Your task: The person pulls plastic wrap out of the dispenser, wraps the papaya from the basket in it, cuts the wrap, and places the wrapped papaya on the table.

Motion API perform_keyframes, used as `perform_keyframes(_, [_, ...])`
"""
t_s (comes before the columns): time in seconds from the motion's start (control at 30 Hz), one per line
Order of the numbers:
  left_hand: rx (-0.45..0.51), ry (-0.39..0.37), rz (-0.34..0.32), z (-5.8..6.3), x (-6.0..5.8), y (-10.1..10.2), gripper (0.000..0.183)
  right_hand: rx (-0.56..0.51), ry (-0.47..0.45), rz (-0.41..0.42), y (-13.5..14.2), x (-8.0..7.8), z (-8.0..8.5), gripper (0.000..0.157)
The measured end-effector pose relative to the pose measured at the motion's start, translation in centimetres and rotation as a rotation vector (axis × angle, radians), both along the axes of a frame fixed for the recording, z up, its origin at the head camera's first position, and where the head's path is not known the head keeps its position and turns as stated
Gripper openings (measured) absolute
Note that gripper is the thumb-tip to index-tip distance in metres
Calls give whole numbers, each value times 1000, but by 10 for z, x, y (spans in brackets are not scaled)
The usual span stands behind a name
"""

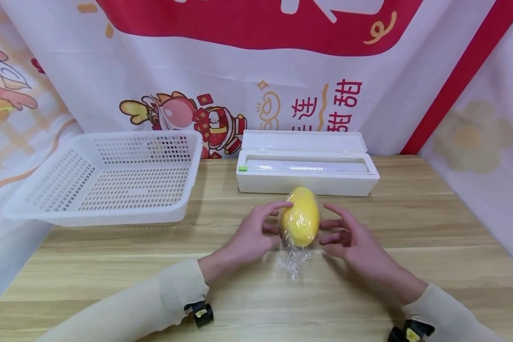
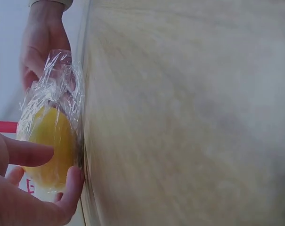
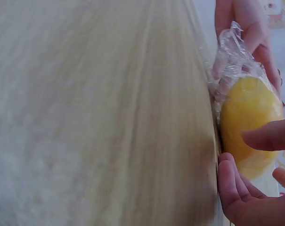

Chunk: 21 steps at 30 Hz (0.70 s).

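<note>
A yellow oval fruit (image 1: 301, 218), perhaps a mango, lies on the wooden table, wrapped in clear cling film. A crumpled tail of the cling film (image 1: 294, 266) spreads from its near end. At the fruit's left side is my left hand (image 1: 250, 235), fingers loosely bent, one fingertip over the fruit's upper left edge. On the other side my right hand (image 1: 361, 247) has its bent fingers spread close to the fruit; whether they touch it is unclear. Both wrist views show the wrapped fruit (image 2: 55, 136) between the hands, with loose film around its end.
Behind the fruit stands a white cling film box (image 1: 308, 183), lid raised, with a roll inside and a green slider at its left end. A white perforated plastic basket (image 1: 188, 180) sits at the back left. A printed cloth (image 1: 222, 66) hangs along the table's far edge.
</note>
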<state>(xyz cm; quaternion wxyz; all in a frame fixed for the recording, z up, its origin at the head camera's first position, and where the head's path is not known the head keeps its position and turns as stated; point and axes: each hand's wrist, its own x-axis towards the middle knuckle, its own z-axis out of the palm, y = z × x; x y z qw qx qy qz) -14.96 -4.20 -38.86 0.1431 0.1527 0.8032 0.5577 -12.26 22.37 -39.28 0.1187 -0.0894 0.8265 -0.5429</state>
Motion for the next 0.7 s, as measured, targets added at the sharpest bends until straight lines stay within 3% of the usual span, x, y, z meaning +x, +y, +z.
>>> perform_keyframes(0.2, [39,-52,-59,0,-1,2,104,205,130,33,-10,0,-4,113])
perform_keyframes(0.37, [79,-89,-65,-4,-1,6,116,284,170,20,-17,0,-4,123])
perform_keyframes(0.53, [53,-35,-53,-7,0,12,120,315,170,4,-20,-2,-5,127])
perform_keyframes(0.7, [-8,18,-27,-5,-1,17,118,338,207,-11,-21,-4,-6,119])
